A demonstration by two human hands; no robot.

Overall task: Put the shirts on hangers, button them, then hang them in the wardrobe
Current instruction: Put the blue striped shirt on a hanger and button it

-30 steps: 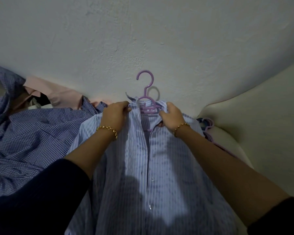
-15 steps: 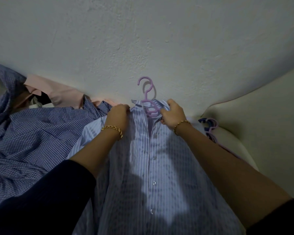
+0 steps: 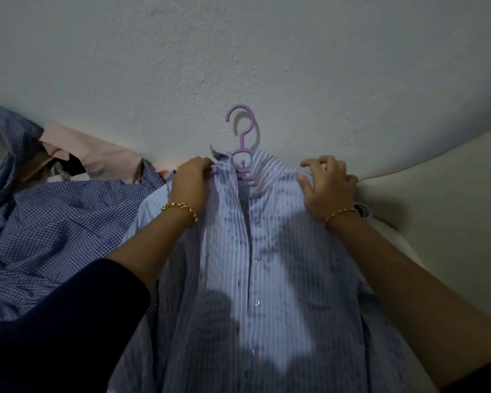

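Dim bluish light coming from behind viewer; soft shadows falling on striped shirt (image 3: pixel 284 279); wide-angle bending frame edges

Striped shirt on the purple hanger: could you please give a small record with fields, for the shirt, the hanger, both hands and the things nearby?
striped shirt: front toward the camera, placed on the hanger
purple hanger: hook sticks out above the collar, in front of the wall
collar: open at the top; whether the lower buttons are closed is unclear
left hand: pinches the collar edge
right hand: rests on the shirt's shoulder, fingers arched; whether it holds cloth is unclear
checked shirt: crumpled, beside the left arm
pink garment: behind the checked shirt
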